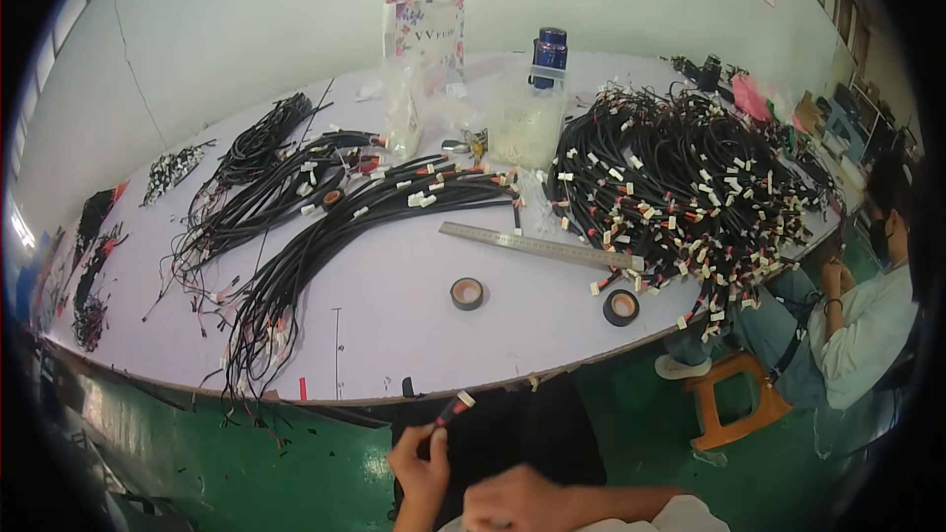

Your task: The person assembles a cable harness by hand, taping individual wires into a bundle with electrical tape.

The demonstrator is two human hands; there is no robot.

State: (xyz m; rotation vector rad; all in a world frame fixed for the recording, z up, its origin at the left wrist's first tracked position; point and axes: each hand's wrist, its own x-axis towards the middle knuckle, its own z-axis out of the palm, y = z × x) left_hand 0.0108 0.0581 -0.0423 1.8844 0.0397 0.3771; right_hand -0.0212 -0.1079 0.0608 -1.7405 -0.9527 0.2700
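White tabletop [414,305] fills the view, curving away well above the fingers. Off to the upper right of them sprawls the big tangle of black wires [680,187] with pale tags, and to the upper left a long bundle of black cables [335,236] sweeps down to the table edge. Beyond the table on the right, another person [857,325] sits on an orange stool [729,399]. A metal ruler [542,246] lies straight above the hands, with two rolls of black tape below it, one [467,293] near the middle, one [621,307] further right.

Down low, the left hand [422,463] pinches a short black wire [448,412] between thumb and fingertips; the wire slants up and right from the fingers, its pale tip just under the table edge. The right hand [522,502] sits just beside, curled; whether its fingers grip anything, I cannot tell.
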